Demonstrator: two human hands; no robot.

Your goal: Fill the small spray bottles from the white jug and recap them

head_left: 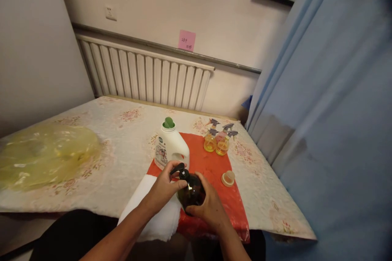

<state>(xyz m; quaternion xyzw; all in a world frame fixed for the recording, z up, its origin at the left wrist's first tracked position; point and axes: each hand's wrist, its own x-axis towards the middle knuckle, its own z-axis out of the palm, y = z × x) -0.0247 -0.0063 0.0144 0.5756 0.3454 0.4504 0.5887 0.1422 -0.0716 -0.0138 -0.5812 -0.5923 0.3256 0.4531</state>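
Note:
A dark pump bottle (pixel 190 189) with a black pump head (pixel 180 168) stands slightly tilted near the front of a red sheet (pixel 220 200). My right hand (pixel 210 204) is wrapped round the bottle's body from the right. At the pump's collar, my left hand (pixel 168 185) has its thumb and fingers closed round the head. Just behind the hands is a white jug (pixel 176 147) with a handle, its mouth uncapped and green inside. A translucent cap (pixel 228 178) lies on the red sheet to the right of the bottle.
Several small spray bottles (pixel 216 140) with yellow and pink contents stand at the back right of the sheet. A white cloth (pixel 153 212) lies at front left, a yellow plastic bag (pixel 52 153) farther left. A blue curtain (pixel 318 110) hangs along the right; a radiator (pixel 147 73) is behind the table.

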